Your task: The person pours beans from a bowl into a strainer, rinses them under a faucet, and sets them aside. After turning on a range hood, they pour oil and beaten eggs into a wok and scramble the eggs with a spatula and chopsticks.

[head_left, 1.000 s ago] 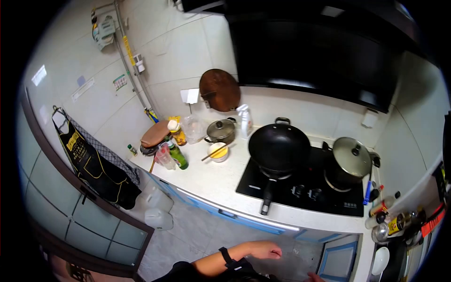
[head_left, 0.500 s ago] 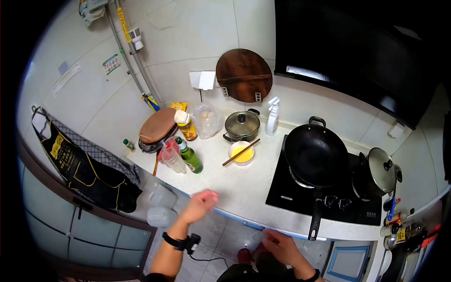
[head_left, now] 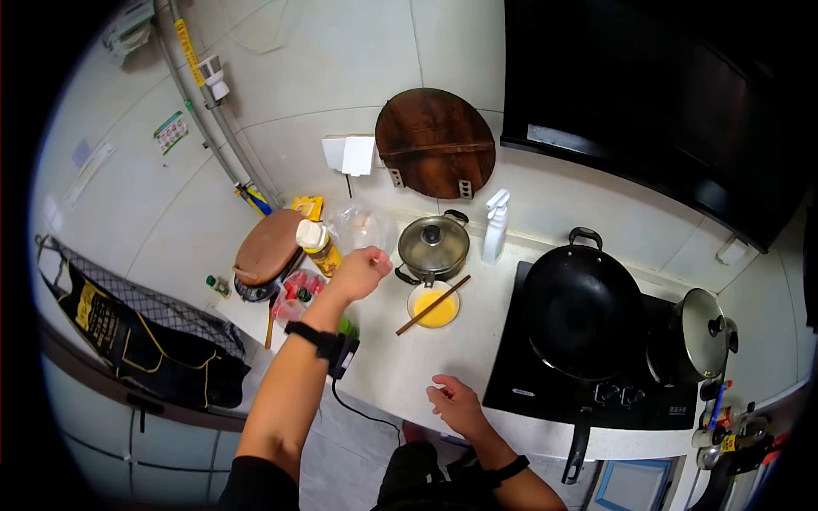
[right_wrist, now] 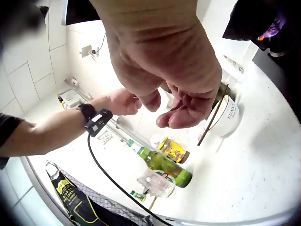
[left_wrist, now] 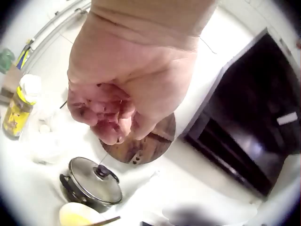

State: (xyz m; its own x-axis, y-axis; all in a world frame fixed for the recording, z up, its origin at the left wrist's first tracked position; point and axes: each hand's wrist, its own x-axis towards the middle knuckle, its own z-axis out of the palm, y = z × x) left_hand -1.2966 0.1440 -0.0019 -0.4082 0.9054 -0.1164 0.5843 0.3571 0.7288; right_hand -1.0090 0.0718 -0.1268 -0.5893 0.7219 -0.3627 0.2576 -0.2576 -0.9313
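Left wrist view's bottom edge crops the bowl (left_wrist: 84,208) — chopsticks (left_wrist: 109,220) too.

The white counter (head_left: 400,366) here carries a bowl (head_left: 457,308); round the bowl stand a lidded pot (head_left: 426,251) at twelve o'clock, a spray bottle (head_left: 494,232) at one, the cooktop (head_left: 545,400) at three, a jar (head_left: 319,244) at ten.

Left hand (head_left: 362,272) moves since one second ago: from above floor (head_left: 341,456) to above counter (head_left: 392,362), near bag (head_left: 354,223), between jar (head_left: 323,253) and pot (head_left: 447,254) in my head view. Left forearm (head_left: 281,383) now hides much of bottle (right_wrist: 162,165) I saw clearly. Right hand (head_left: 456,406), barely in my view earlier, now up over counter's front, closer to bowl (right_wrist: 225,124).
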